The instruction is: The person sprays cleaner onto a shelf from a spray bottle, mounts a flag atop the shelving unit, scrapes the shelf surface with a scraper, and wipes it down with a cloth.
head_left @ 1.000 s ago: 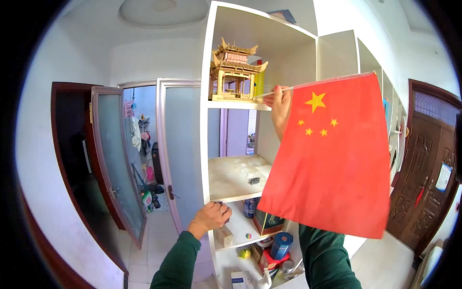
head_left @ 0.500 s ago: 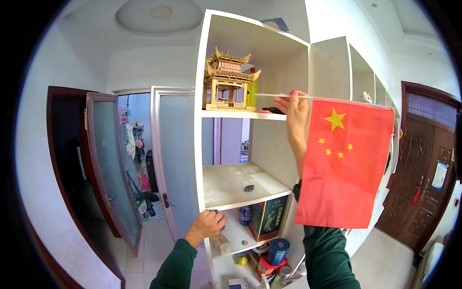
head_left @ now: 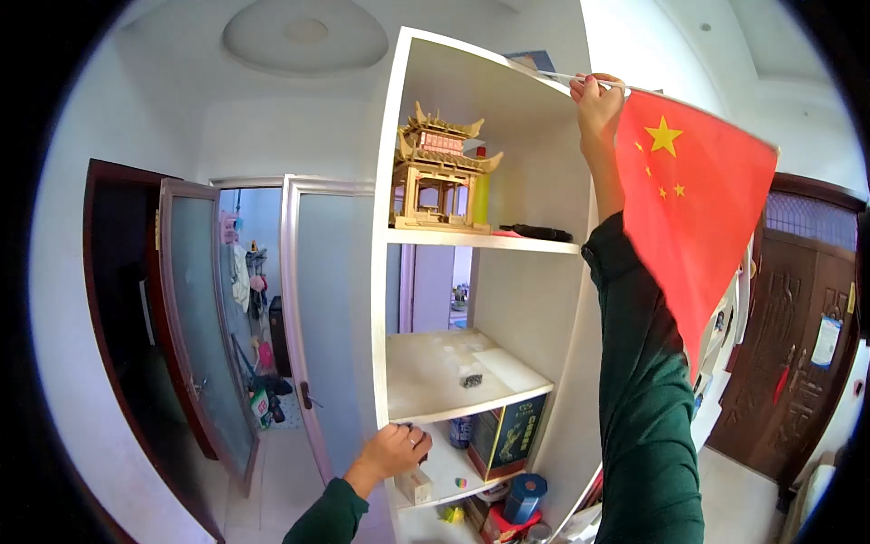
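My right hand (head_left: 597,102) is raised beside the cabinet's top edge, pinching the thin white stick of a red flag (head_left: 700,204) with yellow stars. The stick's bare end points left toward the cabinet top, and the cloth hangs down to the right of my forearm. Lower down, my left hand (head_left: 401,451) is closed, fingers curled, beside the front edge of a lower shelf. Something dark shows at its fingers, too hidden to name. On the upper shelf stands a wooden pavilion model (head_left: 441,172), with a yellow-green bottle (head_left: 481,195) partly behind it.
The white shelf cabinet (head_left: 391,299) holds a dark green box (head_left: 515,437), a blue canister (head_left: 525,499) and a small dark object (head_left: 471,381). A flat blue item (head_left: 533,62) lies on its top. Left is a frosted glass door (head_left: 210,335); right, a brown door (head_left: 787,363).
My right hand has risen with the flag from the upper shelf's opening to the cabinet's top edge. The flag now hangs slanted and folded. My left hand stays closed by the lower shelf.
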### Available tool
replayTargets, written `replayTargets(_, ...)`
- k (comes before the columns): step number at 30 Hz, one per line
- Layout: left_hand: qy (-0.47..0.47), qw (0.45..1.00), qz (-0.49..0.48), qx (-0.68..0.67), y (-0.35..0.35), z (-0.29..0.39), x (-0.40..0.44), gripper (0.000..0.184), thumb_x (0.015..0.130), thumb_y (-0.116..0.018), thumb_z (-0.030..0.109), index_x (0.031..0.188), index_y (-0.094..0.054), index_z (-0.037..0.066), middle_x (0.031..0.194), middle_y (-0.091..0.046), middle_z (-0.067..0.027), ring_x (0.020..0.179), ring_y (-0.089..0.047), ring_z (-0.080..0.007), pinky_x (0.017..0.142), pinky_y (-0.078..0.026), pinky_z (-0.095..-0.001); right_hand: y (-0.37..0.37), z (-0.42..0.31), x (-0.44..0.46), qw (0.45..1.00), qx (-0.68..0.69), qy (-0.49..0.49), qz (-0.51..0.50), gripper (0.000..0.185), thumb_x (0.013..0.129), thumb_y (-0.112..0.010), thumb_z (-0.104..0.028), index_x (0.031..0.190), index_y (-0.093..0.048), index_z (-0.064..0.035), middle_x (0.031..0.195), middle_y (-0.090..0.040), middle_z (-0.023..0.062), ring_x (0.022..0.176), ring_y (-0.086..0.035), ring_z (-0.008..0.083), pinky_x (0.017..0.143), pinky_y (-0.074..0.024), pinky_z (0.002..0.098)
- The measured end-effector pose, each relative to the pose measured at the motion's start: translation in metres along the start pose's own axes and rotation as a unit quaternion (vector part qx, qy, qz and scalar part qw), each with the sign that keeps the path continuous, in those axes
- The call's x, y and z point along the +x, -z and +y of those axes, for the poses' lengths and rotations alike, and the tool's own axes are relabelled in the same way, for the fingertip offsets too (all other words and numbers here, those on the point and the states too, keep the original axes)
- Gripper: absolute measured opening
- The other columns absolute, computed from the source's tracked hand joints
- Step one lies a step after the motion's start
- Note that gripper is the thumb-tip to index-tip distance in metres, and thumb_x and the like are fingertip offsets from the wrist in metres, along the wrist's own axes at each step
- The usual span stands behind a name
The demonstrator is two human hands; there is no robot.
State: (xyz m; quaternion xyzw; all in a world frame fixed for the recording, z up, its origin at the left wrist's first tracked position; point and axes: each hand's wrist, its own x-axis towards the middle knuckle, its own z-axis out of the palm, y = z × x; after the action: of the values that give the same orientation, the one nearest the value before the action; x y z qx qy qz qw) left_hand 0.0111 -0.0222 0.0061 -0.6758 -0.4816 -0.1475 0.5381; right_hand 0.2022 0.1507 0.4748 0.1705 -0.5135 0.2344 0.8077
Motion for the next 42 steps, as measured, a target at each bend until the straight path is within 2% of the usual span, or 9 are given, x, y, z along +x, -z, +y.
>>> replayTargets(2, 0.003, 1.0, 0.002, -0.001, 0.0, -0.001, 0.0, 0.011, 0.068, -0.056, 0.018, 0.078, -0.055, 0.014, 0.07, -0.046, 0.0006, 0.059, -0.046, -0.0126, 0.055, -0.036, -0.0268, -0.006, 0.018, 0.012, 0.996, -0.074, 0.054, 0.008, 0.014, 0.089, -0.042, -0.002, 0.098, -0.039, 0.0071, 0.095, -0.059, 0.0205, 0.081, -0.064, 0.0241, 0.072, -0.0541, 0.0285)
replayTargets(12, 0.007, 1.0, 0.019, -0.002, -0.01, -0.003, -0.006, 0.009, 0.07, -0.055, 0.019, 0.077, -0.056, 0.015, 0.071, -0.047, 0.0016, 0.061, -0.045, -0.0101, 0.056, -0.035, -0.0242, -0.017, 0.023, 0.036, 0.97, -0.156, 0.185, -0.016, 0.012, 0.089, -0.043, -0.003, 0.097, -0.044, 0.0058, 0.093, -0.06, 0.0185, 0.077, -0.064, 0.0198, 0.07, -0.0531, 0.026)
replayTargets(14, 0.007, 0.999, 0.025, 0.022, -0.006, -0.002, -0.003, 0.009, 0.07, -0.055, 0.019, 0.077, -0.056, 0.015, 0.071, -0.046, 0.0021, 0.061, -0.045, -0.0099, 0.057, -0.035, -0.0234, -0.021, 0.032, 0.031, 0.979, -0.11, 0.172, -0.01, 0.012, 0.089, -0.043, -0.003, 0.097, -0.043, 0.0054, 0.093, -0.06, 0.0182, 0.078, -0.063, 0.0189, 0.071, -0.0528, 0.0262)
replayTargets(16, 0.01, 0.999, 0.023, 0.022, -0.006, 0.0, -0.004, 0.008, 0.07, -0.054, 0.019, 0.077, -0.056, 0.015, 0.071, -0.046, 0.0022, 0.061, -0.045, -0.0097, 0.058, -0.035, -0.0231, -0.023, 0.04, 0.026, 0.983, -0.027, 0.178, 0.029, 0.009, 0.086, -0.045, 0.002, 0.094, -0.043, 0.0031, 0.086, -0.059, 0.0136, 0.069, -0.058, 0.0149, 0.062, -0.0476, 0.0239)
replayTargets(23, 0.005, 0.999, 0.028, 0.016, -0.009, -0.003, -0.005, 0.009, 0.067, -0.058, 0.019, 0.075, -0.057, 0.015, 0.071, -0.048, 0.0021, 0.058, -0.046, -0.0101, 0.056, -0.036, -0.0242, -0.027, 0.047, 0.031, 0.975, -0.008, 0.22, 0.037, 0.008, 0.085, -0.044, 0.003, 0.093, -0.044, 0.004, 0.084, -0.06, 0.0148, 0.068, -0.061, 0.0171, 0.061, -0.0484, 0.0235)
replayTargets(28, 0.007, 1.0, -0.003, 0.03, -0.003, -0.002, -0.003, 0.01, 0.071, -0.053, 0.018, 0.08, -0.056, 0.015, 0.072, -0.048, 0.0022, 0.063, -0.047, -0.0088, 0.058, -0.035, -0.0223, -0.032, 0.07, 0.07, 0.978, -0.156, 0.14, 0.013, 0.01, 0.076, -0.059, -0.006, 0.08, -0.053, 0.0012, 0.076, -0.06, 0.0125, 0.062, -0.061, 0.0191, 0.057, -0.0468, 0.0295)
replayTargets(29, 0.0, 0.999, -0.019, 0.034, -0.002, -0.003, -0.003, 0.01, 0.071, -0.054, 0.018, 0.08, -0.057, 0.015, 0.073, -0.048, 0.0022, 0.063, -0.047, -0.0085, 0.058, -0.035, -0.0222, -0.027, 0.069, 0.074, 0.938, -0.317, 0.139, -0.024, 0.014, 0.082, -0.055, -0.012, 0.085, -0.058, 0.0013, 0.072, -0.063, 0.0088, 0.065, -0.061, 0.013, 0.055, -0.0488, 0.0254)
replayTargets(31, -0.002, 0.999, -0.004, 0.034, -0.005, -0.003, -0.003, 0.01, 0.071, -0.054, 0.017, 0.08, -0.057, 0.015, 0.072, -0.048, 0.0022, 0.062, -0.047, -0.0085, 0.057, -0.035, -0.0221, -0.027, 0.067, 0.072, 0.893, -0.421, 0.147, -0.062, 0.014, 0.082, -0.054, -0.012, 0.086, -0.058, 0.0008, 0.072, -0.063, 0.0091, 0.066, -0.061, 0.0149, 0.055, -0.0489, 0.0266)
replayTargets(42, 0.002, 0.999, 0.028, 0.024, -0.013, -0.002, -0.007, 0.007, 0.069, -0.057, 0.018, 0.075, -0.057, 0.015, 0.07, -0.05, 0.0017, 0.059, -0.047, -0.0106, 0.055, -0.036, -0.0244, -0.022, 0.07, 0.046, 0.88, -0.44, 0.161, -0.083, 0.014, 0.08, -0.052, -0.01, 0.091, -0.058, -0.0023, 0.074, -0.063, 0.0109, 0.07, -0.062, 0.0252, 0.06, -0.0492, 0.0334)
